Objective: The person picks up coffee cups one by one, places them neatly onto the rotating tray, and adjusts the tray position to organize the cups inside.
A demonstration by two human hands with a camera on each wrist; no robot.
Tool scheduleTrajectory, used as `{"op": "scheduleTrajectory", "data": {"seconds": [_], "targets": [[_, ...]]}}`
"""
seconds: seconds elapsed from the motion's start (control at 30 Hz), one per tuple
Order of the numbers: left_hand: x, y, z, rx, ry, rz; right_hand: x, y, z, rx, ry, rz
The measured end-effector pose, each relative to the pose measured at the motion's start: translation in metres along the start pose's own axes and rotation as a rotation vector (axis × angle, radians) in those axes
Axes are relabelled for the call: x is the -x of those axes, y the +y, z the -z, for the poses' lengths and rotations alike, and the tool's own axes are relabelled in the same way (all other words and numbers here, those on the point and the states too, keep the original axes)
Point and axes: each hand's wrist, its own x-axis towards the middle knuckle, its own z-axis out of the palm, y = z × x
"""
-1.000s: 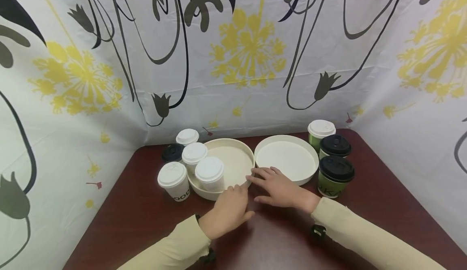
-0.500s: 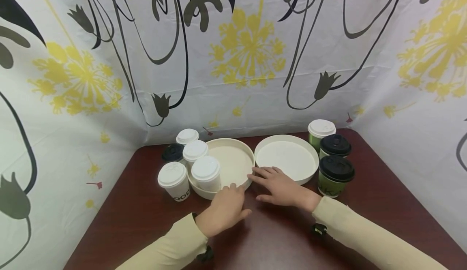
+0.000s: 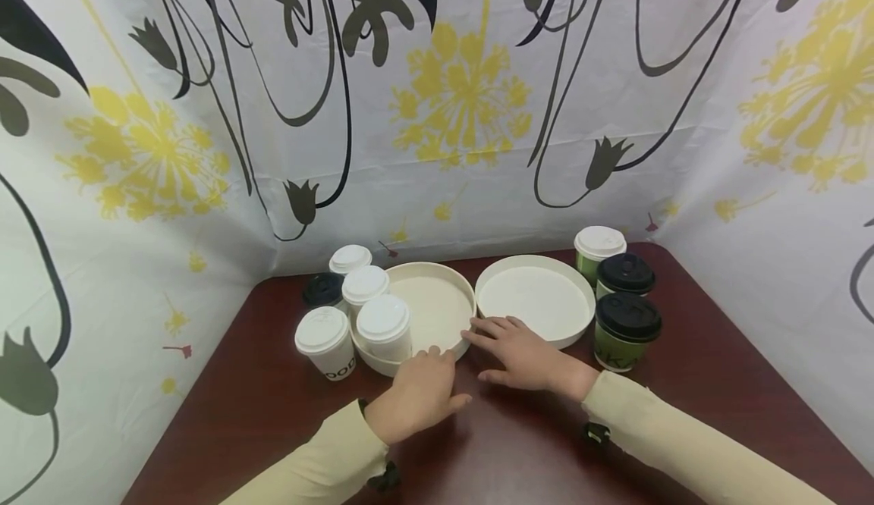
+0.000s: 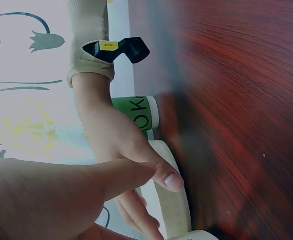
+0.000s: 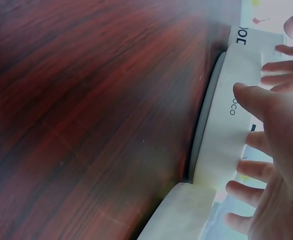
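My left hand (image 3: pixel 416 395) lies at the front rim of the left cream round tray (image 3: pixel 447 304), fingers extended, fingertips over the rim. Just left of them a white-lidded paper cup (image 3: pixel 385 330) stands inside that tray. Behind it, at the tray's left side, is another white-lidded cup (image 3: pixel 365 287). My right hand (image 3: pixel 519 353) is spread, its fingertips at the left tray's right rim, near where it meets the right round tray (image 3: pixel 488 293). In the right wrist view the right fingers (image 5: pixel 256 171) look straight, beside the tray wall (image 5: pixel 221 125). Neither hand holds anything.
Left of the trays stand a white cup lettered "OOD" (image 3: pixel 324 342), a black-lidded cup (image 3: pixel 323 290) and a white-lidded cup (image 3: pixel 350 258). On the right are a white-lidded green cup (image 3: pixel 599 251) and two black-lidded cups (image 3: pixel 624 271). Patterned cloth (image 3: pixel 471 186) borders the dark table (image 3: pixel 239 414).
The front cup in the left tray has moved slightly left, and my left hand has shifted slightly left too. The right hand has stayed almost still.
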Motion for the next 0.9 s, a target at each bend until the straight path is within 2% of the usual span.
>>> {"op": "scheduleTrajectory", "data": {"seconds": [0.23,0.5,0.67,0.9], "targets": [[-0.002,0.003,-0.001,0.023,0.019,-0.03,0.0,-0.007,0.0,0.011,-0.015,-0.003],[-0.002,0.004,-0.002,-0.001,0.033,-0.064,-0.001,-0.014,0.001,0.055,-0.03,-0.011],[-0.003,0.003,-0.004,-0.018,0.049,-0.086,-0.002,-0.012,0.002,0.061,-0.012,0.006],[-0.006,-0.001,-0.004,-0.007,0.04,-0.079,-0.001,-0.003,0.0,0.068,0.023,0.01]]}}
